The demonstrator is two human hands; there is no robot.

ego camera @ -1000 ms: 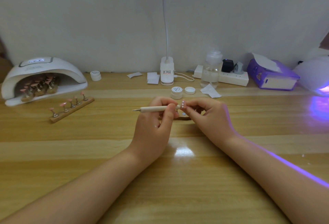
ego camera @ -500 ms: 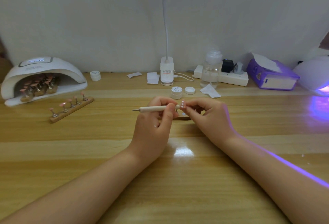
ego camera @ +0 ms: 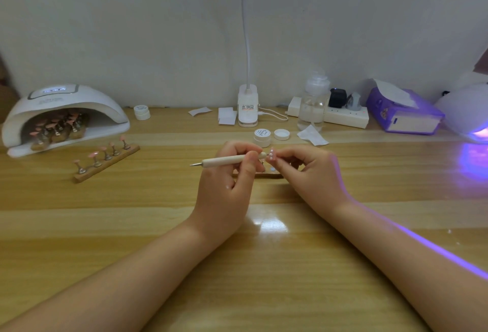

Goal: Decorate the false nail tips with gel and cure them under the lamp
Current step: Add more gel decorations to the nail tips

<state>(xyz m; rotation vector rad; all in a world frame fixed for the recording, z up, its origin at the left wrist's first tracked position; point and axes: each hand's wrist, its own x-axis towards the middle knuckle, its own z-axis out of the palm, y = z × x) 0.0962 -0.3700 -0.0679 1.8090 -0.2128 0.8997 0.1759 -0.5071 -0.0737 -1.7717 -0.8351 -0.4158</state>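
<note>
**Dotting a nail tip at mid-tabletop**

Pinching a wooden dotting tool (ego camera: 229,160) between thumb and curled fingers, the left hand (ego camera: 227,181) lays it level, its right end touching the small pink nail tip (ego camera: 272,156). The right hand (ego camera: 309,175) pinches that tip from the other side, above the tabletop (ego camera: 158,212). A small open gel pot (ego camera: 262,136) and its lid (ego camera: 281,134) sit just behind the hands. Far left, a white curing lamp (ego camera: 63,117) shelters racks of pink tips, with one wooden rack (ego camera: 107,158) lying in front of it.
</note>
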